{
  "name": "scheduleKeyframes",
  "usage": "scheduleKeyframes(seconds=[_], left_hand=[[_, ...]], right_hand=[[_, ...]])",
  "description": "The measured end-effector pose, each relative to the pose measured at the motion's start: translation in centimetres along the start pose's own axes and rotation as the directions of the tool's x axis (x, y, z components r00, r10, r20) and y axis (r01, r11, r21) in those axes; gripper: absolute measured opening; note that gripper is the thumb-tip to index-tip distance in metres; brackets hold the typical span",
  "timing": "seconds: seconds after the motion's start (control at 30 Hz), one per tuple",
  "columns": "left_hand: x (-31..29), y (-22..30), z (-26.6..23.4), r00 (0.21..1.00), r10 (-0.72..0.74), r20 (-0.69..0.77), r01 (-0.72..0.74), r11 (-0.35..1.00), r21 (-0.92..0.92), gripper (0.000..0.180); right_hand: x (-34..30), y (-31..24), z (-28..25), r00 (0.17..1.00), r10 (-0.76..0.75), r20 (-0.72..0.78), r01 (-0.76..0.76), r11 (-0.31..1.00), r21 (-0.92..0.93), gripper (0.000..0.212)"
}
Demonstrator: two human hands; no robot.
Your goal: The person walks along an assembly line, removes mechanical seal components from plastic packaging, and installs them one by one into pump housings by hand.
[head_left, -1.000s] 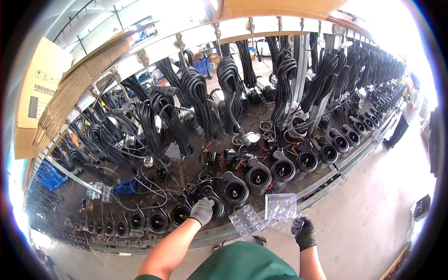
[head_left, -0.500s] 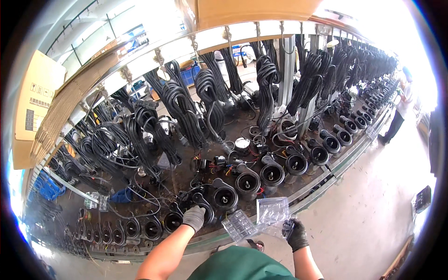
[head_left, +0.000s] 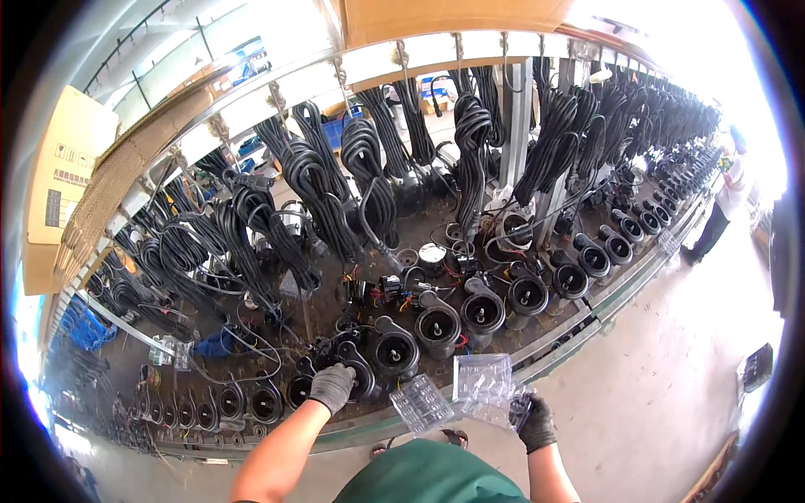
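My left hand [head_left: 333,387], in a grey glove, is at a black round pump housing [head_left: 362,379] in the near row. Its fingers are drawn together at the housing's open face; what they hold, if anything, is hidden. My right hand [head_left: 537,424], in a darker glove, is closed around a small dark part [head_left: 520,409] whose kind I cannot make out. Crumpled clear plastic touches those fingers. Beside it lie a clear plastic tray [head_left: 421,405] with moulded pockets and a clear plastic sheet or bag [head_left: 482,374], both over the bench's front edge.
Several similar housings [head_left: 438,327] line the bench's front edge. Coiled black cables [head_left: 363,155] hang from a rail above. Wired motor parts [head_left: 391,285] lie behind the row. A cardboard box [head_left: 67,168] stands at far left. Another person [head_left: 728,189] stands at far right.
My left hand shifts slightly left and down in the picture with the housings, as the whole view moves a little. It stays at the same housing. My right hand keeps its grip.
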State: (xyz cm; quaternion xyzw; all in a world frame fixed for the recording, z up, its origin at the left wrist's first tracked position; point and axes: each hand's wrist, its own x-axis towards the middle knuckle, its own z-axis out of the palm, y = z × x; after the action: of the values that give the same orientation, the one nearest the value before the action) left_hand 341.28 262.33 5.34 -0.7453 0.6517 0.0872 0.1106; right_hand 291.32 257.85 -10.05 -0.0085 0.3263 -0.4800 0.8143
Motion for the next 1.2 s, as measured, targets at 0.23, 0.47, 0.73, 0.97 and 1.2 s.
scheduleKeyframes(seconds=[0.23,0.47,0.73,0.97,1.2], left_hand=[[0.6,1.0,0.0,1.0,0.007,0.026,-0.011,0.989,0.148,0.015],[0.7,1.3,0.3,0.997,0.0,0.074,-0.012,0.987,0.16,0.014],[1.8,0.7,3.1,0.999,0.036,0.021,-0.038,0.989,0.141,0.016],[2.4,1.4,1.9,0.994,-0.034,0.104,0.024,0.995,0.099,0.014],[-3.8,2.4,0.1,0.937,-0.142,-0.319,0.018,0.932,-0.363,0.017]], right_hand=[[0.3,-0.5,-1.0,0.999,0.021,-0.038,-0.021,1.0,-0.009,0.021],[-0.1,-0.8,0.2,0.996,0.022,-0.081,-0.023,1.0,-0.001,0.02],[1.5,-0.7,-0.6,0.998,0.039,-0.048,-0.041,0.999,-0.03,0.02],[1.9,-1.0,-0.9,0.995,0.087,-0.039,-0.088,0.995,-0.036,0.02],[0.5,-2.2,-2.6,0.998,0.06,-0.013,-0.061,0.997,-0.052,0.023]])
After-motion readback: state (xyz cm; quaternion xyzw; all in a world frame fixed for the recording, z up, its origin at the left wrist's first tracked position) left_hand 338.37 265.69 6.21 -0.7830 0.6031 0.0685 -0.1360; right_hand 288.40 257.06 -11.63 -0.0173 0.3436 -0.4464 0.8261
